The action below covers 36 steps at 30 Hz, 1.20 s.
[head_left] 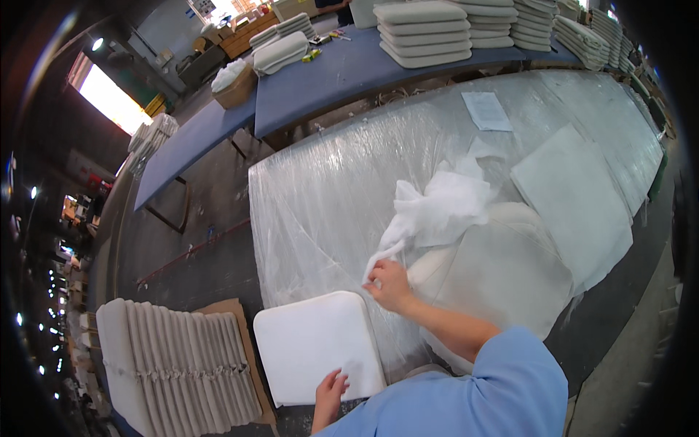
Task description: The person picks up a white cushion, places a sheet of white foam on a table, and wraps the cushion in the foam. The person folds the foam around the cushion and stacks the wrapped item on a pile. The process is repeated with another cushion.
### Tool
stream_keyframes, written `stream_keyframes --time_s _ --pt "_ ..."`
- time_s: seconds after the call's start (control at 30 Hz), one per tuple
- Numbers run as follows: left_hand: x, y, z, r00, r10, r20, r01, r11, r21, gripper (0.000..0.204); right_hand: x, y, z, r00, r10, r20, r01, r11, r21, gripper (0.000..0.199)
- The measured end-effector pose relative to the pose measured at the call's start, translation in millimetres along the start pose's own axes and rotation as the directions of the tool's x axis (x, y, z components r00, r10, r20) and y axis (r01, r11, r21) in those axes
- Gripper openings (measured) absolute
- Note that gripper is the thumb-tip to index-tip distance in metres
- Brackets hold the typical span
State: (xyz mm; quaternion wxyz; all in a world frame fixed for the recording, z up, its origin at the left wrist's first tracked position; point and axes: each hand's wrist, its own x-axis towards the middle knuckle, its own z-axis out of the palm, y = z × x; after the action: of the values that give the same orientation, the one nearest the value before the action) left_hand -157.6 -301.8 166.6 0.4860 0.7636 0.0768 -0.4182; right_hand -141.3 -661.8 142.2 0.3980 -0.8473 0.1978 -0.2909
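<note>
Head view, single frame.

L hand (330, 388), bottom centre: lies flat on near edge of white foam pad (314, 347), fingers spread and only lightly curled, pressing down rather than gripping. Pad is square w/ rounded corners, lower centre of frame, sitting at near edge of table (320, 197), partly overhanging it.

R hand (389, 285), centre: fingers pinched shut on tail of white fabric cover (437, 207). Cover runs up and right from hand as a twisted strip, then bunches into a crumpled heap mid-frame. R hand just beside pad's far right corner; contact w/ pad cannot be told.

Table covered w/ clear plastic sheet, wrinkled and glossy. Right of cover: two flat pale cushions, one (502, 280) centre-right under and near R forearm, other (575, 200) further right, overlapping first. Paper sheet (486, 111) upper right on plastic, well apart from hands.

Blue sleeve visible lower right.

Lower left: row of grey cushions (182, 364) stood on edge, side by side, on cardboard at floor level, just beside pad.

Top of frame: blue tables (328, 76) w/ stacks of pale cushions (426, 33), more stacks to upper right. Brown box (237, 86) w/ white material, upper left-centre. Bright window, far upper left.
</note>
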Motion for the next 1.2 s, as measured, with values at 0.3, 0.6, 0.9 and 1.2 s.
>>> stream_keyframes --time_s 0.3,0.6,0.9,1.2 --pt "82 102 44 0.760 0.235 0.605 0.325 0.669 -0.668 0.055 -75 -38 4 0.753 0.149 0.641 -0.637 0.408 0.654 0.017" --pt "82 96 30 0.901 0.349 0.259 0.000 0.595 -0.803 0.036 -101 -34 -23 0.429 0.238 0.871 -0.858 0.409 0.311 0.024" --pt "71 92 -23 0.916 0.304 0.263 -0.007 0.667 -0.745 0.038 -136 -74 37 0.386 0.176 0.906 -0.703 0.692 0.165 0.032" --pt "71 60 -113 0.884 0.290 0.367 -0.132 0.908 -0.398 0.034 -115 -153 104 0.631 0.238 0.739 -0.766 0.341 0.545 0.042"
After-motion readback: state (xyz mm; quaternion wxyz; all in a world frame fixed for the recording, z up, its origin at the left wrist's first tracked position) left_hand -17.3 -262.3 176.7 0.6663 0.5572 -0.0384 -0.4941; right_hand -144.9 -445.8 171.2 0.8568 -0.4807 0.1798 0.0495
